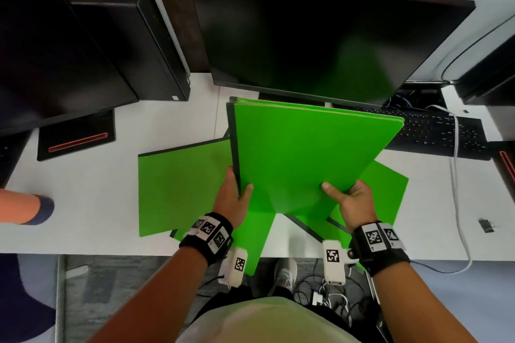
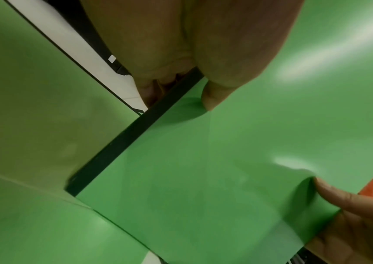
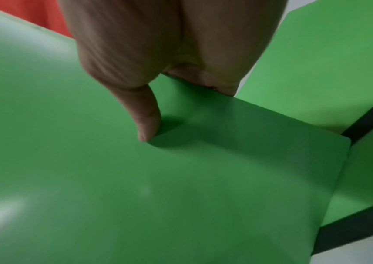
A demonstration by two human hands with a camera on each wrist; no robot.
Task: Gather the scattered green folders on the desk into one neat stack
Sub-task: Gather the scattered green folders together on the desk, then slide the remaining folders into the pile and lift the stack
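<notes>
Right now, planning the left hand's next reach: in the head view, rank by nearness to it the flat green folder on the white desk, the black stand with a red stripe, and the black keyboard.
1. Flat green folder, on the desk just left of the left hand.
2. Black stand with a red stripe, farther left and back.
3. Black keyboard, far right, beyond the held stack of green folders.

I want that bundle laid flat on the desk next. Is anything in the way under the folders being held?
Only other folders. Both the left hand and right hand grip the held stack, tilted up. Beneath it lie loose folders, one to the left and one to the right, so it would land on them.
</notes>
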